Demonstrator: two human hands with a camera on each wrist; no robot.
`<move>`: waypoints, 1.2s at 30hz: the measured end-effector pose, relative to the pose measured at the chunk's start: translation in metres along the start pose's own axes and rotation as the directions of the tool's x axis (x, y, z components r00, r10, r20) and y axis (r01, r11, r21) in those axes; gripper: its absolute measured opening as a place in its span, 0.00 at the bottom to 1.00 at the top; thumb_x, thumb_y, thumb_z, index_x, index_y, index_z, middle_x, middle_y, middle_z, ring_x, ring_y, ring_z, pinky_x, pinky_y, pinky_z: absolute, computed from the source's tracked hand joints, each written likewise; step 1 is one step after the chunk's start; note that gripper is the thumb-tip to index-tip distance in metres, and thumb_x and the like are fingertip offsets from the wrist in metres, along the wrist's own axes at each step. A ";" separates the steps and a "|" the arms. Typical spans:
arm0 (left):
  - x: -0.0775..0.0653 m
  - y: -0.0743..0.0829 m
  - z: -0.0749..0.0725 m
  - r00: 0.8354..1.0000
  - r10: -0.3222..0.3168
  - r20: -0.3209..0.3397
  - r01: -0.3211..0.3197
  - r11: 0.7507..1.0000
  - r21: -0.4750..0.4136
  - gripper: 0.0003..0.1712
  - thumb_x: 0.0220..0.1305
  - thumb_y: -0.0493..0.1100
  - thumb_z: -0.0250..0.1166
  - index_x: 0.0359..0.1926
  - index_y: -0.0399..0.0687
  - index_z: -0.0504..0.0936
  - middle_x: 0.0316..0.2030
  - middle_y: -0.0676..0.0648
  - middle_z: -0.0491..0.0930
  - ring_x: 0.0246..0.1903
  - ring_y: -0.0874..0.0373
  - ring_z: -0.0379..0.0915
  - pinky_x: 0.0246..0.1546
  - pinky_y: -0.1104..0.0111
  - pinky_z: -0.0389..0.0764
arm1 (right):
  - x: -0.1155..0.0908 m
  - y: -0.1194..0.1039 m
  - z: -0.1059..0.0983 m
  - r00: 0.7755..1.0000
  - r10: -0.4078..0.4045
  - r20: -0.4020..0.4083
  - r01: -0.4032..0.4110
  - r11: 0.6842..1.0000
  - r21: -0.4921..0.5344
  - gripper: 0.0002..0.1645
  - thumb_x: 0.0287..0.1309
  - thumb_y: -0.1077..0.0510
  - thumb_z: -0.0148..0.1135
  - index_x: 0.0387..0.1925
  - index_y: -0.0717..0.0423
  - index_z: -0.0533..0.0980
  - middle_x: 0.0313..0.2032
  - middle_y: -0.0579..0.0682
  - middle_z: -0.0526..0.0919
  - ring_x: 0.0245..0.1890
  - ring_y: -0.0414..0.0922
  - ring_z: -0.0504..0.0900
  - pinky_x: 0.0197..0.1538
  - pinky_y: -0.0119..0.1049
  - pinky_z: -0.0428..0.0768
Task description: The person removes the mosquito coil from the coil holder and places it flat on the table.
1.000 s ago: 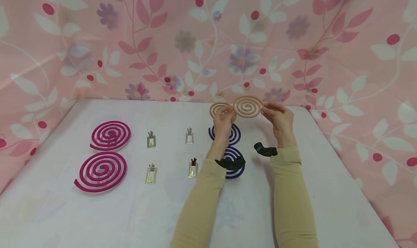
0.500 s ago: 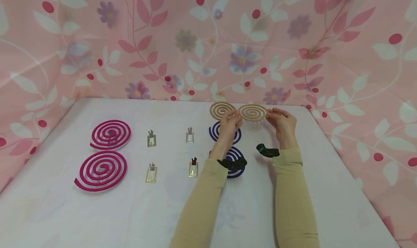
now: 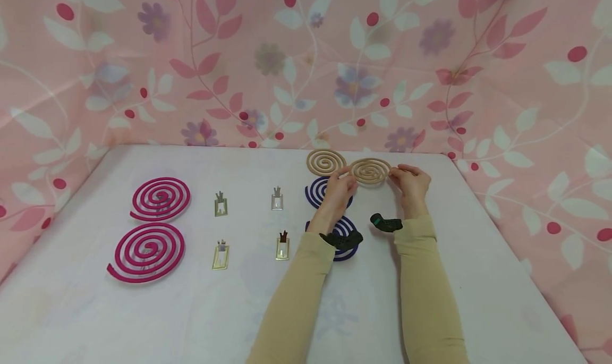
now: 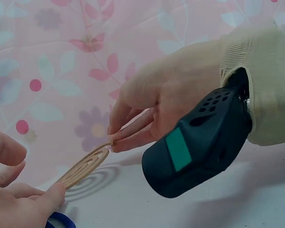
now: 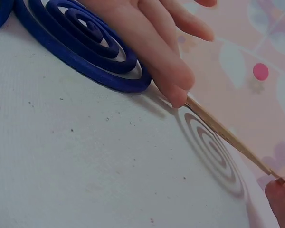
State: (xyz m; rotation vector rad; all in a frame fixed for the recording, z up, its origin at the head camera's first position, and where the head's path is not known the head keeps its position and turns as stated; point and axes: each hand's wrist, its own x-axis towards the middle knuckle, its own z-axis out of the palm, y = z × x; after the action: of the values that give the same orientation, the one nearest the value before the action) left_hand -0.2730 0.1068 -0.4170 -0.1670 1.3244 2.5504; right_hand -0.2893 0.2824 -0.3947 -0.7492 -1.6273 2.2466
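Note:
A tan mosquito coil [image 3: 370, 171] is held a little above the white table by both hands. My left hand [image 3: 338, 188] pinches its left rim between thumb and finger, other fingers raised in the right wrist view. At the opposite rim, the fingertips of my right hand [image 3: 413, 186] pinch it. The coil appears edge-on in the right wrist view, with its spiral shadow on the cloth below. Another tan coil [image 3: 325, 162] lies to its left. Two blue mosquito coils, an upper one [image 3: 315, 192] and a lower one [image 3: 348, 253], are partly hidden by my left arm.
Two pink coils, one farther [image 3: 162, 198] and one nearer [image 3: 150, 252], lie on the left. Several small metal coil stands [image 3: 221, 206] sit mid-table on the white cloth [image 3: 158, 321]. A floral pink curtain [image 3: 268, 29] rises behind the table.
Both hands have lowered the held tan coil toward the table, and it now lies flatter. It has shifted slightly right, so the other tan coil shows more fully.

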 end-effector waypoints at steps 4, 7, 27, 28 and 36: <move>0.004 -0.002 0.005 1.000 -0.002 0.008 0.002 1.000 -0.008 0.32 0.64 0.25 0.48 0.71 0.34 0.63 0.73 0.40 0.53 0.55 0.54 0.62 0.70 0.61 0.67 | 0.002 0.003 0.003 1.000 -0.001 0.017 0.003 0.997 -0.078 0.11 0.58 0.75 0.61 0.40 0.60 0.78 0.36 0.51 0.80 0.34 0.39 0.83 0.43 0.27 0.84; 0.007 -0.004 0.009 1.000 -0.004 0.007 0.004 1.000 0.000 0.33 0.62 0.24 0.48 0.70 0.33 0.63 0.75 0.42 0.49 0.58 0.54 0.61 0.69 0.61 0.67 | 0.003 0.005 0.004 0.999 0.008 0.052 0.000 0.991 -0.134 0.18 0.61 0.72 0.59 0.53 0.64 0.76 0.39 0.50 0.81 0.36 0.38 0.80 0.44 0.26 0.82; 0.019 -0.006 0.008 1.000 -0.016 0.011 0.016 1.000 0.022 0.30 0.67 0.26 0.49 0.71 0.34 0.63 0.78 0.43 0.47 0.75 0.50 0.51 0.72 0.58 0.63 | 0.007 0.016 0.011 0.983 -0.017 0.184 0.052 0.980 -0.193 0.31 0.66 0.70 0.49 0.70 0.68 0.62 0.65 0.62 0.66 0.56 0.43 0.70 0.72 0.38 0.67; 0.019 -0.006 0.008 1.000 -0.022 0.017 0.022 1.000 0.018 0.30 0.68 0.27 0.49 0.71 0.34 0.62 0.78 0.43 0.47 0.75 0.50 0.50 0.73 0.58 0.63 | 0.007 0.016 0.012 0.983 -0.015 0.185 0.052 0.978 -0.201 0.32 0.66 0.70 0.49 0.71 0.68 0.61 0.65 0.62 0.66 0.56 0.42 0.70 0.72 0.38 0.67; 0.019 -0.002 0.004 0.996 -0.053 0.074 0.057 0.997 -0.055 0.31 0.70 0.27 0.49 0.72 0.34 0.60 0.79 0.43 0.43 0.78 0.47 0.42 0.75 0.57 0.58 | 0.008 0.016 0.011 0.979 -0.005 0.203 0.048 0.978 -0.203 0.32 0.66 0.70 0.48 0.71 0.67 0.62 0.69 0.62 0.63 0.54 0.41 0.69 0.72 0.40 0.66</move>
State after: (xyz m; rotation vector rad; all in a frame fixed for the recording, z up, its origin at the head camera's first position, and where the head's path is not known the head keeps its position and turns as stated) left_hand -0.2903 0.1146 -0.4203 -0.1189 1.2043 2.5249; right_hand -0.3007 0.2720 -0.4092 -0.5556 -1.9771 2.2192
